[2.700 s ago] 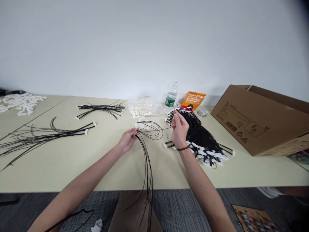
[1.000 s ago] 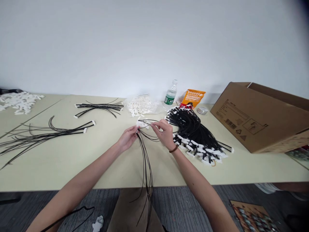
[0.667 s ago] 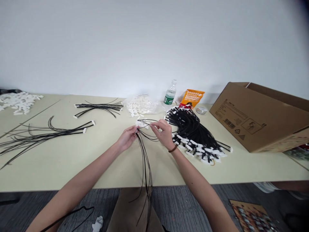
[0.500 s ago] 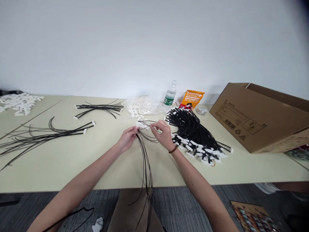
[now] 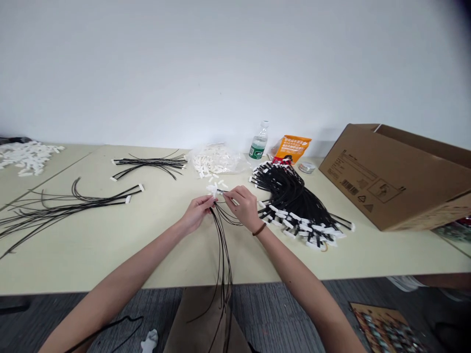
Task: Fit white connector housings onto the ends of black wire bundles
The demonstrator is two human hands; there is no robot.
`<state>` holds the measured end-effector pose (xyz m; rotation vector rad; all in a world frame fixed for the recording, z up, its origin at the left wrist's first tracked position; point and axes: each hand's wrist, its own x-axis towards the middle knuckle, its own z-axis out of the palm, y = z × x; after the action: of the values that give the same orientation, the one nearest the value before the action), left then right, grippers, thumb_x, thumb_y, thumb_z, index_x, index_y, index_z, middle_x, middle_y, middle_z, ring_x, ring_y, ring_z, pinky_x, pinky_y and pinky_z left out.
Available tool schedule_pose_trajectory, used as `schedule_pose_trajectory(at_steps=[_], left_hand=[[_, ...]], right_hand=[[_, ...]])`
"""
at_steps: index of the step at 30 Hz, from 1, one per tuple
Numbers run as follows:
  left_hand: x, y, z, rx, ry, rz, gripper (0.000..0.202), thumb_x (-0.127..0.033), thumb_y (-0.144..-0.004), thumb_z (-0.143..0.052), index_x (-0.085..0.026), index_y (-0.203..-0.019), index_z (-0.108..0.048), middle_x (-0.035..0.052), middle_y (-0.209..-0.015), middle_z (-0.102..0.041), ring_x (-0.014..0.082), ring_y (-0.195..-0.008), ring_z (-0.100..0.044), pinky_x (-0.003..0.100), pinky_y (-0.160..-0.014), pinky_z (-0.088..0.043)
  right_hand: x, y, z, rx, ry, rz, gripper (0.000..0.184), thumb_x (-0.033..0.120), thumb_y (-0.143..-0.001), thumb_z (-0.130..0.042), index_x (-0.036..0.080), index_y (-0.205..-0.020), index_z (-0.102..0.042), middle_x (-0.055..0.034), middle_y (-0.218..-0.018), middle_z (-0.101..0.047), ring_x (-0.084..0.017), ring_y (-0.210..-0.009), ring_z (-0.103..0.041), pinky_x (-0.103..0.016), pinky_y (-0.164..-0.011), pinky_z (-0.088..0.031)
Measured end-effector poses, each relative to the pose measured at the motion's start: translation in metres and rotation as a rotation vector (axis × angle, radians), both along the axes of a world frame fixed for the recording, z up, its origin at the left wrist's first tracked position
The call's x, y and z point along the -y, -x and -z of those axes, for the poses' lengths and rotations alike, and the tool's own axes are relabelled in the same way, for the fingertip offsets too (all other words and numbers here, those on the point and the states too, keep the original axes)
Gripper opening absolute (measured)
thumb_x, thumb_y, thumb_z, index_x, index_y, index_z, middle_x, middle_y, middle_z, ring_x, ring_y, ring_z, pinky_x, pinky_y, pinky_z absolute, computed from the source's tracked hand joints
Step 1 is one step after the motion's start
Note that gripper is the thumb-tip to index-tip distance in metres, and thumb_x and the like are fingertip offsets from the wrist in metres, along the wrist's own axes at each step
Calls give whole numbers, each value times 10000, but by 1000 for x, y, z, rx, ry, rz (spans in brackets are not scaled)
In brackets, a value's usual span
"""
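Observation:
My left hand (image 5: 196, 214) is pinched closed on a bunch of thin black wires (image 5: 222, 255) that hang over the table's front edge toward my lap. My right hand (image 5: 243, 208) is closed in a pinch on one wire end beside it. Both meet at a small white connector (image 5: 212, 189) just above my fingertips. A big fan of black wires with white connectors (image 5: 294, 203) lies right of my right hand.
A clear bag of white connectors (image 5: 215, 160), a water bottle (image 5: 258, 144) and an orange packet (image 5: 293, 148) stand behind. A cardboard box (image 5: 401, 176) lies at right. Loose black wires (image 5: 66, 206) and another bundle (image 5: 150, 164) lie at left on the table (image 5: 110, 245).
My right hand came off the big fan of wires and moved left to meet my left hand at the white connector. The left hand barely moved.

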<state>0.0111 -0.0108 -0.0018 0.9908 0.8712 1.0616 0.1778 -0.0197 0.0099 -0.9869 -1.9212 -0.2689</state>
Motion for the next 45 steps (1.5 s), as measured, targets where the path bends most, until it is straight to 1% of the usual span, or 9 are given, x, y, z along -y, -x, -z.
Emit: schedule_pose_trajectory(at_steps=[4, 7, 11, 15, 18, 21, 27, 41, 45], left_hand=[[0, 0, 2, 11, -6, 25, 287, -380, -608, -720, -133, -752, -690, 32, -726, -568, 92, -663, -445, 217, -555, -310], [-1, 0, 3, 21, -18, 32, 284, -379, -610, -719, -133, -750, -690, 39, -740, -578, 96, -665, -447, 217, -550, -311], [-1, 1, 2, 11, -12, 31, 284, -377, -597, -728, -134, -737, -689, 38, -734, -583, 97, -660, -446, 219, -546, -310], [0, 1, -1, -12, -11, 43, 282, -381, -596, -729, -137, -732, -691, 30, -724, -571, 96, -657, -439, 224, -551, -310], [1, 2, 0, -19, -18, 58, 280, -380, -601, -725, -135, -733, -696, 35, -720, -569, 101, -660, -438, 230, -554, -307], [0, 2, 0, -23, -19, 69, 280, -378, -604, -724, -133, -736, -699, 42, -731, -578, 101, -657, -437, 234, -559, -302], [2, 2, -2, -41, -4, 76, 294, -384, -595, -727, -130, -742, -700, 35, -698, -565, 102, -653, -437, 235, -560, -296], [1, 2, 1, -51, 10, 88, 307, -379, -585, -735, -129, -759, -703, 34, -709, -574, 95, -644, -432, 238, -561, -292], [-2, 3, 2, -15, 28, 44, 287, -362, -583, -739, -125, -741, -698, 32, -707, -572, 90, -647, -437, 231, -560, -298]], right_hand=[[1, 2, 2, 41, -26, 7, 181, 225, -862, -486, 210, -703, -571, -26, -653, -523, -147, -659, -458, -276, -611, -373], [2, 2, 0, 24, -9, -2, 162, 223, -856, -492, 215, -715, -571, -30, -669, -529, -155, -678, -465, -288, -630, -384], [2, 2, -4, -31, -3, -48, 83, 204, -831, -519, 223, -765, -565, -51, -837, -597, -180, -833, -507, -331, -733, -428], [0, 2, -4, -75, 84, -211, 70, 170, -841, -477, 218, -848, -527, -57, -1035, -612, -177, -1027, -517, -358, -863, -439], [-2, 2, 0, -116, 216, -269, 68, 188, -858, -441, 210, -881, -500, -67, -1038, -624, -151, -943, -572, -315, -799, -469], [-2, 2, 1, -166, 323, -300, 57, 210, -862, -428, 206, -812, -455, -74, -1071, -624, -133, -847, -597, -290, -724, -475], [-3, 0, -5, -247, 394, -353, 110, 201, -847, -440, 206, -745, -400, -84, -1038, -630, -139, -871, -592, -285, -707, -473], [-6, 0, -1, -294, 423, -388, 119, 198, -843, -460, 200, -738, -405, -81, -1002, -627, -133, -864, -591, -276, -714, -470], [-6, 2, 1, -265, 311, -315, 36, 203, -857, -465, 196, -868, -498, -86, -1047, -617, -153, -974, -556, -334, -840, -461]])
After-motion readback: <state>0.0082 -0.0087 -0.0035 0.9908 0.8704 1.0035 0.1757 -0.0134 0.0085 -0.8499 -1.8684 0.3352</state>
